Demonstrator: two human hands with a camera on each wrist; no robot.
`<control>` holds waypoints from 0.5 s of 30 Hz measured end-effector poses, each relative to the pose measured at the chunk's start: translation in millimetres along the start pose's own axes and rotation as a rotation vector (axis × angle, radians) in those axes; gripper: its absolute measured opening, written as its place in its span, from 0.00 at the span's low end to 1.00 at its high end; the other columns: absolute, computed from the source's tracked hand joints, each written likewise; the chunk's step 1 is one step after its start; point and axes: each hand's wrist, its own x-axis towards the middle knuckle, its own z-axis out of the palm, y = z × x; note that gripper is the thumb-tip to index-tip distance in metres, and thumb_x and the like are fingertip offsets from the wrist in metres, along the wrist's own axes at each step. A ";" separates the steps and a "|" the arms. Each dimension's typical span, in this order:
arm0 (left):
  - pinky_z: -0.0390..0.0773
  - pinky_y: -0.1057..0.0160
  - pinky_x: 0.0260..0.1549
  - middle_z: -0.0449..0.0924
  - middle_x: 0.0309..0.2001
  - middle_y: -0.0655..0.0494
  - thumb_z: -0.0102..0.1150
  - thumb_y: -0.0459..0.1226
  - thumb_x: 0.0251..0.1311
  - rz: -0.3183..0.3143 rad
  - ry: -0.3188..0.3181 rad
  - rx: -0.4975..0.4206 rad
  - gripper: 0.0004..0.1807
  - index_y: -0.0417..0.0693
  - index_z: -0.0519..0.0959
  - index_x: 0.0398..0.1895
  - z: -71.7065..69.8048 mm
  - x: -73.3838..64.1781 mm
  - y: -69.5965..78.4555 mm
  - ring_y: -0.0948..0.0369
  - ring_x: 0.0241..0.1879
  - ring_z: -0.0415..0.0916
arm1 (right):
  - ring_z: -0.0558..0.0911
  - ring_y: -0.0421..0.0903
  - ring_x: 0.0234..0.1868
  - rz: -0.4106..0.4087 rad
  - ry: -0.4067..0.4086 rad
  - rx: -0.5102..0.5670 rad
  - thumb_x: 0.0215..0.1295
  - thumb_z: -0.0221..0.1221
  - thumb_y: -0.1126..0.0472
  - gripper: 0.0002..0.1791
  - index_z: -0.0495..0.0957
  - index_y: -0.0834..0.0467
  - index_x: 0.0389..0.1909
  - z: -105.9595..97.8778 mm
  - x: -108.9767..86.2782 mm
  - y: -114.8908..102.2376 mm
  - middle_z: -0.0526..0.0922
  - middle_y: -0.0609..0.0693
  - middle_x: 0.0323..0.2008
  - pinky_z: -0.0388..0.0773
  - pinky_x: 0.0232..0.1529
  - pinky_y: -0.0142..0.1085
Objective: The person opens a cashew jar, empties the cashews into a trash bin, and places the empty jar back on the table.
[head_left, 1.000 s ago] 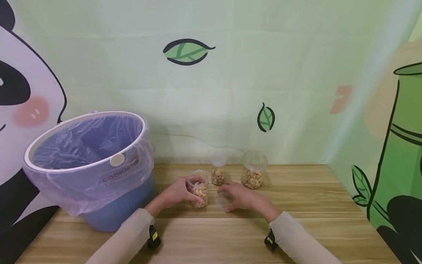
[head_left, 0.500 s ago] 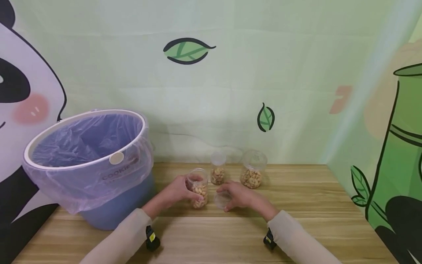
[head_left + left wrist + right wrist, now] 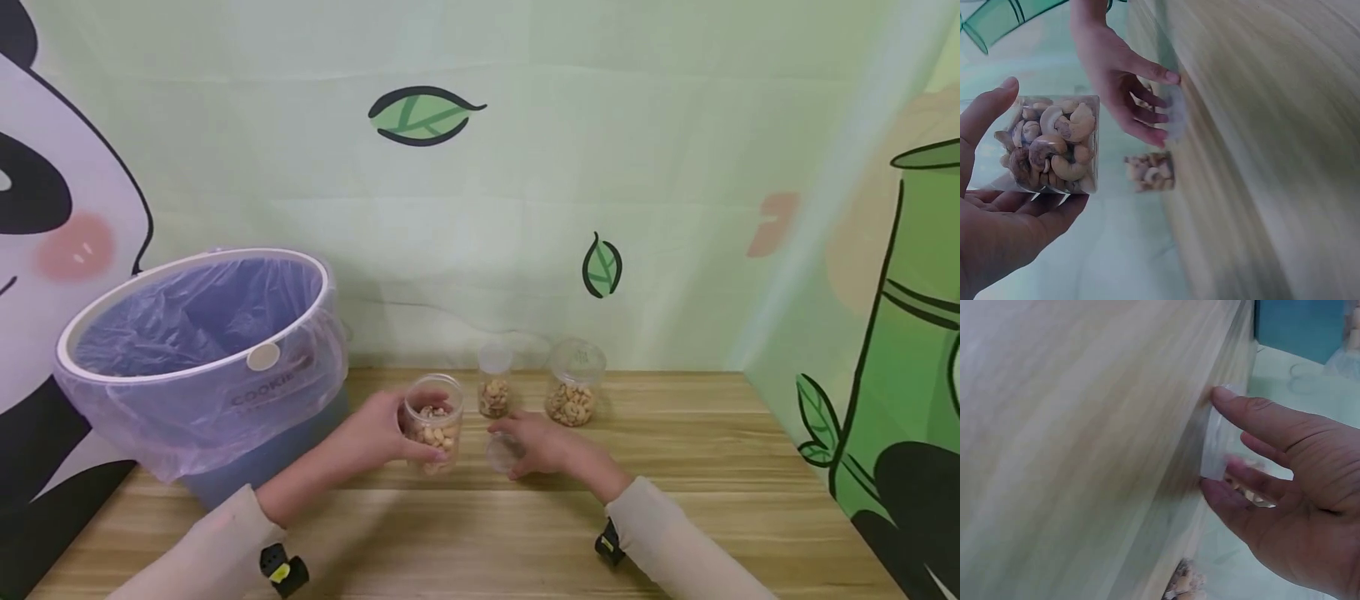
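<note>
The left hand grips an uncapped jar of cashews over the bench, nearer its back edge; tilting could spill them. The right hand pinches a lid.

Back wall, 12 o'clock in the head view: pale green covering, faintly creased, a wavy line low down. Large printed leaf, between 11 and 12 o'clock: green, dark outline. Small printed leaf, between 2 and 3 o'clock: same pattern, tip upward. Panda figure, 9 to 10 o'clock: black and white, pink cheek, partly cut off. Side wall, 3 o'clock: green bamboo motif, dark outlines. Pale band, 2 o'clock: slanting. Worktop, 6 o'clock: wood-patterned, yellow-brown, grain crosswise, reaching the back wall. Light: soft, shadows blurred.
</note>
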 end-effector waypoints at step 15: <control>0.78 0.63 0.37 0.86 0.49 0.57 0.83 0.48 0.45 0.051 0.075 0.184 0.40 0.51 0.74 0.62 -47.2 -58.9 50.7 0.61 0.37 0.80 | 0.80 0.57 0.58 -0.114 0.136 0.034 0.71 0.62 0.61 0.23 0.75 0.64 0.64 -38.5 14.6 -51.7 0.78 0.62 0.61 0.78 0.58 0.49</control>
